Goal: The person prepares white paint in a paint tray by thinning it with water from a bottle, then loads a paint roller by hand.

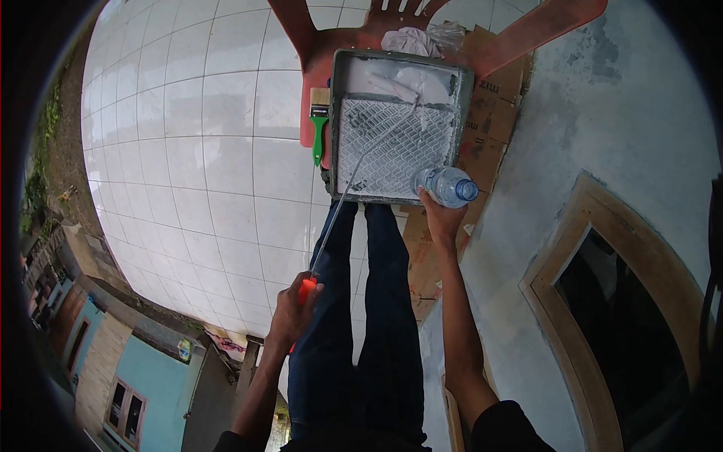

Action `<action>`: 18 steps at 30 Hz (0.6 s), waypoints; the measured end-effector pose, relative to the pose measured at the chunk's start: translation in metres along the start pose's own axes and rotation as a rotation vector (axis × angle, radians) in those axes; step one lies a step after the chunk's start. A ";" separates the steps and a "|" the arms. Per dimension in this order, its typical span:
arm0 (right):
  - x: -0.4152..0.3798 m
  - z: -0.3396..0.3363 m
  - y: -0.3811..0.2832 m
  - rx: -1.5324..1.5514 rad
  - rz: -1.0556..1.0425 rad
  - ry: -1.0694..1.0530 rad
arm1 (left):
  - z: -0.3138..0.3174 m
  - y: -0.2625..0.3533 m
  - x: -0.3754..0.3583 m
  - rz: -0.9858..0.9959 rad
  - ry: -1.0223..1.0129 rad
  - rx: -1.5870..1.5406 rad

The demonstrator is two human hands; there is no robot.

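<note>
My left hand (292,310) is wrapped round the orange handle of a paint roller (331,222). Its long metal rod runs up across the paint tray (336,113), and the roller head (393,87) lies in the whitish paint at the tray's far end. A clear plastic water bottle (446,186) with a blue neck is in my right hand (443,218), tilted over the tray's near right corner. The ribbed slope of the tray is smeared with paint. Left of the tray lies a paintbrush (319,128) with a green handle.
A red plastic chair (307,45) bears the tray. Crumpled plastic (410,42) lies behind it. Flattened cardboard (488,124) covers the floor along the patchy wall (512,218), which has a wooden-framed window (553,267). White tiles (226,151) extend to the left.
</note>
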State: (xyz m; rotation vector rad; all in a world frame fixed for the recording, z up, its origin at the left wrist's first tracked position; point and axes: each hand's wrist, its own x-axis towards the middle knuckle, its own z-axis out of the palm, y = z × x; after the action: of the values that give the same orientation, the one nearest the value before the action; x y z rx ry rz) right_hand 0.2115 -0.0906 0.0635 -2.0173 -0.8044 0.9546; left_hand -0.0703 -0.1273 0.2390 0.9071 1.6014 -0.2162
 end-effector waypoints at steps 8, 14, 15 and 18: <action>0.000 -0.004 -0.008 -0.003 -0.026 -0.013 | 0.005 0.023 0.027 0.136 0.037 0.014; -0.004 -0.002 -0.003 0.007 -0.007 0.018 | 0.023 0.021 0.022 0.140 0.036 -0.016; -0.004 -0.002 -0.003 -0.004 -0.021 0.020 | 0.022 0.018 0.021 0.115 0.035 -0.006; -0.007 -0.001 -0.008 -0.008 -0.006 0.014 | 0.017 0.007 0.012 0.070 0.027 0.007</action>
State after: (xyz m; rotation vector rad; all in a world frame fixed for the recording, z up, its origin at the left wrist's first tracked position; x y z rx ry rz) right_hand 0.2072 -0.0928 0.0731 -2.0253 -0.8079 0.9339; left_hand -0.0522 -0.1280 0.2262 0.9734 1.5918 -0.1610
